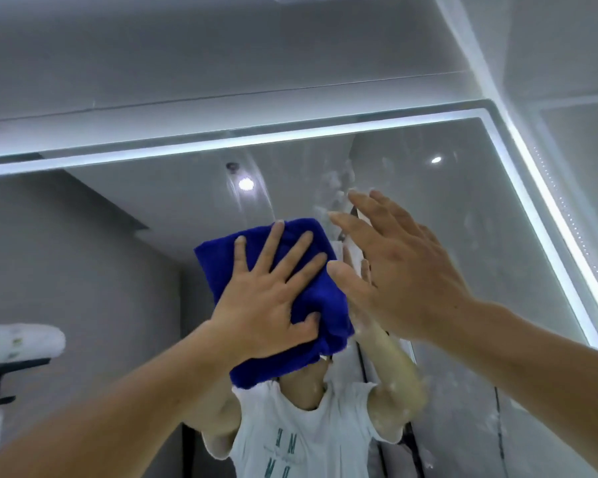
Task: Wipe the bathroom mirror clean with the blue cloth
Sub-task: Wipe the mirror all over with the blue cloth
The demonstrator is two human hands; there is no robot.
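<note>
blue cloth (311, 294): middle covered by left hand (270, 298); its folds unclear
mirror (152, 208): left, bottom edges cut by frame; glass behind cloth hidden
reflected person: head hidden behind cloth
right hand (394, 270): contact with glass unclear
both forearms: cut off at lower frame edges
white towel (18, 339): cut at left edge, blurred

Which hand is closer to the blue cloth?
Left. The left hand presses flat on the blue cloth with fingers spread. The right hand is open just to the cloth's right, holding nothing.
</note>
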